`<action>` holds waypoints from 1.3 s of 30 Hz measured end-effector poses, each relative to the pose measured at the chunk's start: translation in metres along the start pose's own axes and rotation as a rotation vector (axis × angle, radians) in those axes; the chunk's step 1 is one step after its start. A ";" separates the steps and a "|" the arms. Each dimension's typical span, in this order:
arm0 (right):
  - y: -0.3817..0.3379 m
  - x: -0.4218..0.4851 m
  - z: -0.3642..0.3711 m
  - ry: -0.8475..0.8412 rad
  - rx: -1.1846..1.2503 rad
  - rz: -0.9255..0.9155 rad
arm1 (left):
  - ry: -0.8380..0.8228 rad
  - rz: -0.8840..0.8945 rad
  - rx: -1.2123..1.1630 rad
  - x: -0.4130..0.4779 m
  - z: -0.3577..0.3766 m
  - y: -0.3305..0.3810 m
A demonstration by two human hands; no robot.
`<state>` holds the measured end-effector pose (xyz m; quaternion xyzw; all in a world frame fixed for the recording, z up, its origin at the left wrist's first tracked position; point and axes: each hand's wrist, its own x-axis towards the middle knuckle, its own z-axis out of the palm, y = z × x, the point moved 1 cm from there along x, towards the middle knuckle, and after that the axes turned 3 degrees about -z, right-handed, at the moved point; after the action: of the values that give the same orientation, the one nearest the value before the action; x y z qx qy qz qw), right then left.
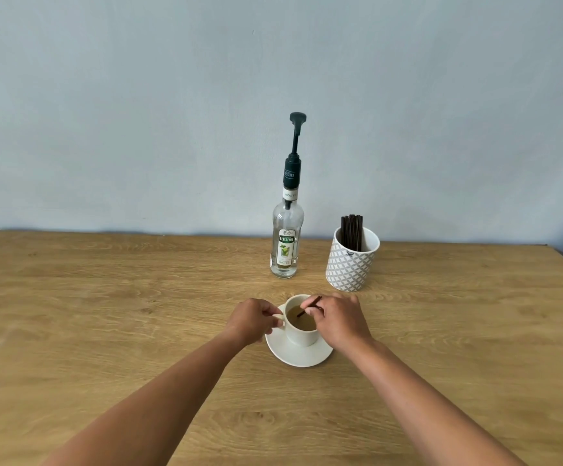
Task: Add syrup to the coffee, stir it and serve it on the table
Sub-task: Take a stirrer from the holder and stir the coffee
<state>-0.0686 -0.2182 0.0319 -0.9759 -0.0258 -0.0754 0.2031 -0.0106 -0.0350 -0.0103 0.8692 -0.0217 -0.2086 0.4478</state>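
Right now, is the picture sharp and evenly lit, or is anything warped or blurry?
Head view: soft, even light; only a faint shadow under the saucer. The wide lens bends the table edge and stretches the forearms. The bottle and cup look sharp; the stirrer in the right hand is slightly blurred. No strong glare.

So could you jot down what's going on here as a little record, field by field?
Activity: a person is stirring coffee
Cup: white coffee cup on a white saucer, holding light brown coffee
Left hand: left hand holds the cup's handle
Right hand: right hand pinches a dark stir stick, its tip in the coffee
Syrup: Teisseire mojito syrup bottle with pump, upright behind the cup, untouched
Spare sticks: patterned holder of dark stir sticks, right of the bottle
Surface: wooden table
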 end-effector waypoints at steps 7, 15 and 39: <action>0.007 -0.005 -0.010 0.052 -0.082 -0.002 | -0.001 0.000 0.008 0.001 0.000 -0.001; 0.001 -0.008 -0.003 0.029 0.058 -0.001 | 0.000 0.003 0.022 0.002 0.000 -0.002; 0.002 -0.002 -0.006 0.001 -0.057 0.005 | -0.006 0.009 0.030 0.002 -0.001 -0.001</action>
<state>-0.0709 -0.2231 0.0364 -0.9813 -0.0209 -0.0762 0.1754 -0.0090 -0.0345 -0.0110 0.8750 -0.0302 -0.2086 0.4357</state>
